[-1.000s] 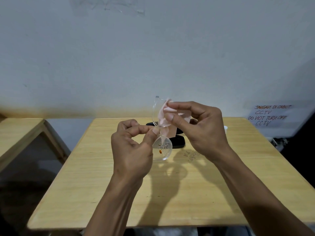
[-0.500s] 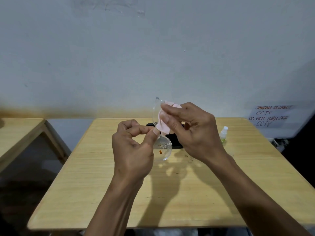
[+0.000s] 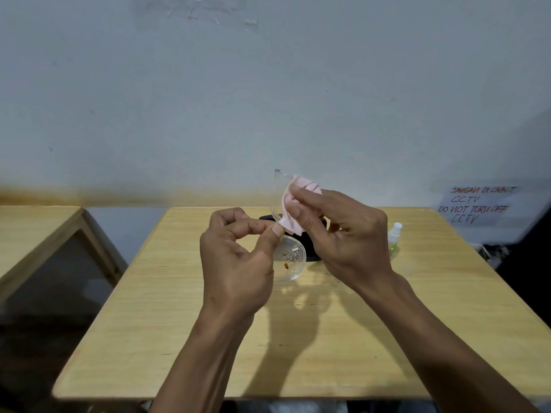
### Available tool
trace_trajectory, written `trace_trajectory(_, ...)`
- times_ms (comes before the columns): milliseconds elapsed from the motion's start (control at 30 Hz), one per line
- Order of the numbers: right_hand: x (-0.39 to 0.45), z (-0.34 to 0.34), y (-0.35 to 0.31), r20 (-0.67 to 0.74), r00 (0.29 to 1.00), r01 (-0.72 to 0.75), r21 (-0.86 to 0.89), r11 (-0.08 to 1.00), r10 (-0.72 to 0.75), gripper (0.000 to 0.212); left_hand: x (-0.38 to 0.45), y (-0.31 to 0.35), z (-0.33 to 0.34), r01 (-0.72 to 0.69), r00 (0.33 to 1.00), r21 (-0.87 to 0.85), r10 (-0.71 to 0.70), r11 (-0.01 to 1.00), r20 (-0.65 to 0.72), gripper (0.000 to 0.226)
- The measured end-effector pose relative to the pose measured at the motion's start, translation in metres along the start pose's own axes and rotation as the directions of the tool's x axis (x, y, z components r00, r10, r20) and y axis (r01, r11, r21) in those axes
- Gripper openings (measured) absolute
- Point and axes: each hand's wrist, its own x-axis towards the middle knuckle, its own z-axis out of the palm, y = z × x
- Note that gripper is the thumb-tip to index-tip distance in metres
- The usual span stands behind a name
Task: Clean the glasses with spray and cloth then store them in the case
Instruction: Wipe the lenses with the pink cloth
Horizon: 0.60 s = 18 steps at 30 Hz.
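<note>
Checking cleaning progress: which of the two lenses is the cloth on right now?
The upper lens: the right hand pinches the pink cloth over it. The lower lens, beside the left hand, is uncovered and still spotted.

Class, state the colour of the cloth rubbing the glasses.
Pale pink; the cloth shows best in the head view, pinched in the right hand.

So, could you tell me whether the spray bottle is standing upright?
Upright: the spray bottle stands on the table, cap up.
</note>
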Motion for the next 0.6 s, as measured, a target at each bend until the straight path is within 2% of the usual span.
trace_trajectory(200,0.003,0.003,-0.003,0.091,0.996,-0.008,0.027,1.000,0.006,0.024,0.000,-0.002,-0.002,-0.003,1.000,0.042,0.003,0.999,-0.008,0.010)
trace_trajectory(433,0.013,-0.003,-0.005,0.097,0.993,-0.082,0.163,0.983,0.067,0.021,-0.004,0.000,0.000,0.008,1.000,0.037,-0.008,0.999,0.005,0.010)
trace_trajectory(533,0.006,-0.004,-0.005,0.134,0.985,-0.142,0.228,0.963,0.113,0.021,-0.003,-0.001,0.000,0.028,1.000,0.000,-0.028,1.000,-0.013,0.011)
trace_trajectory(600,0.003,-0.009,-0.002,0.133,0.969,-0.237,0.301,0.924,0.206,0.019,-0.003,0.000,-0.002,0.018,1.000,0.004,-0.018,1.000,-0.006,0.009)
